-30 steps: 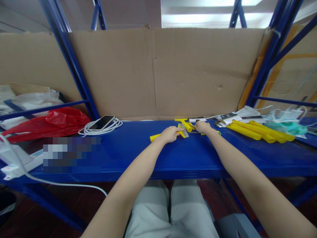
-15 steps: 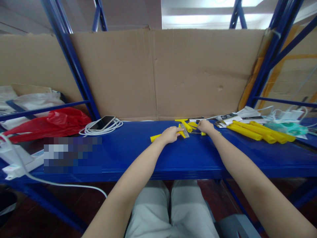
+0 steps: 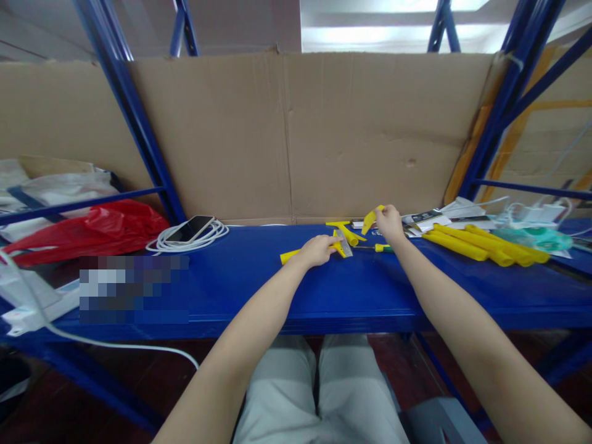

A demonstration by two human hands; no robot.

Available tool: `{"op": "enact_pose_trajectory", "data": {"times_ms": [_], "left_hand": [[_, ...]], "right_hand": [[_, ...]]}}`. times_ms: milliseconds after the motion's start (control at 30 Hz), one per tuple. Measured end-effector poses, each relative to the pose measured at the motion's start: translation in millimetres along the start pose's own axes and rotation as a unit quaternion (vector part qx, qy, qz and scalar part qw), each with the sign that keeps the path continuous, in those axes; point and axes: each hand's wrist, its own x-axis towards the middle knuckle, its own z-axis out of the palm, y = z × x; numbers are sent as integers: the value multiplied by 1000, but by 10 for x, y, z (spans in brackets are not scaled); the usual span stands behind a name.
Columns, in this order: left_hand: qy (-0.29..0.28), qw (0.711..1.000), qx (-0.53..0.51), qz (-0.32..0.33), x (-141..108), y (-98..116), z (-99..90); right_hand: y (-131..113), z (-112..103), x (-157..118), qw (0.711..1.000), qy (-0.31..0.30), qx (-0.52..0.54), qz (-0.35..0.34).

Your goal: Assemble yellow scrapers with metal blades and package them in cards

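My left hand (image 3: 318,250) is closed around a yellow-handled scraper (image 3: 346,246) with a flat metal blade; its handle end sticks out past my wrist. Raised off the tabletop, my right hand (image 3: 390,222) pinches a thin yellow plastic piece (image 3: 370,222) that points down and to the left. Below it lies a screwdriver (image 3: 382,248) with a yellow and green handle, its shaft toward my left hand. Just behind the blade rests a yellow T-shaped handle (image 3: 350,234). My fingers partly hide the scraper.
Several yellow tubes (image 3: 481,246) lie at the right, beside papers (image 3: 430,219) and a teal bag (image 3: 534,237). A phone (image 3: 190,229) rests on a coiled white cable (image 3: 217,231) at left, near a red bag (image 3: 115,225). Cardboard (image 3: 222,135) walls the back of the blue table (image 3: 259,296).
My right hand has lifted up and slightly right with the thin yellow piece, uncovering the screwdriver's handle. The left hand and scraper have stayed in place.
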Motion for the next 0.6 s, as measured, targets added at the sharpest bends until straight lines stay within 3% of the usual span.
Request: {"op": "enact_pose_trajectory", "data": {"times_ms": [67,167,333,600], "left_hand": [[2,1000,-6,0,0,-6,3],[5,1000,-14,1,1,-9,3],[7,1000,-23,-2,2,8,-8],[-1,999,-17,-33,4,13,-1]], "right_hand": [[-63,10,-42,995,-19,86,51],[-155,7,-137,967,-95,192,137],[-203,-37,-227,921,-206,227,240],[-234,-62,-234,870,-340,274,231]]}}
